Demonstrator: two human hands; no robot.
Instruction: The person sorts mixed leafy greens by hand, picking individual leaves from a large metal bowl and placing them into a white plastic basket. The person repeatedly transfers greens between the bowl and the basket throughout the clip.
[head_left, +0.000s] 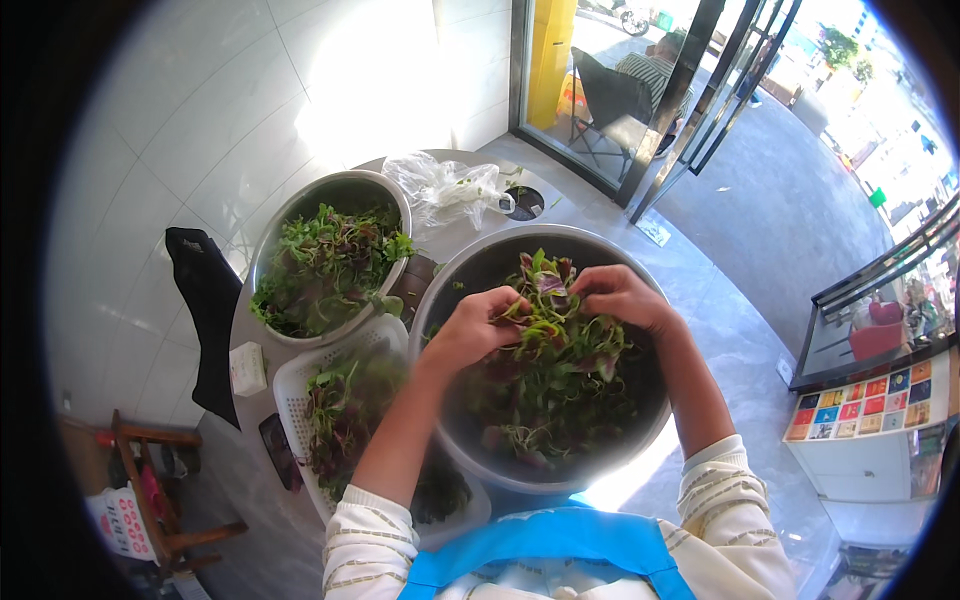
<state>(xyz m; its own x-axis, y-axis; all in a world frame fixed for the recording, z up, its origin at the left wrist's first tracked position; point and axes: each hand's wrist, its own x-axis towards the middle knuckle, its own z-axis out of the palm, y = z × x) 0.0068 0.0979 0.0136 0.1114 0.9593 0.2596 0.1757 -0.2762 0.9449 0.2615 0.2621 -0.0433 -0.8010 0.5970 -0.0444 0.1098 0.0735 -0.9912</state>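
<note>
My left hand (480, 322) and my right hand (619, 296) are raised over a large metal basin (451, 300). Between them they pinch leafy greens (551, 289) with green and purple leaves, likely amaranth. My left thumb and fingers close on stems, while my right fingertips grip leaves at the bunch's other side. More loose greens (555, 412) fill the basin below. A second metal basin (371, 192), heaped with greens (330, 262), stands to the upper left. Under my left forearm, a white perforated plastic basket (295, 382) holds more greens (330, 420).
The basins stand on a round grey table (424, 241). A crumpled clear plastic bag (442, 191), a small box (247, 367) and a phone (279, 450) lie on it. A wooden stool (142, 480) is at lower left. Beyond the glass door (690, 97), a person (652, 71) sits.
</note>
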